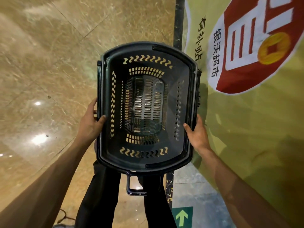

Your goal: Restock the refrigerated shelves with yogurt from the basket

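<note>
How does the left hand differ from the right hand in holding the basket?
The left hand grips the basket rim slightly farther forward than the right hand. The left hand is over tan floor, the right over a yellow-green floor graphic. Both hook a thumb over the rim.
</note>
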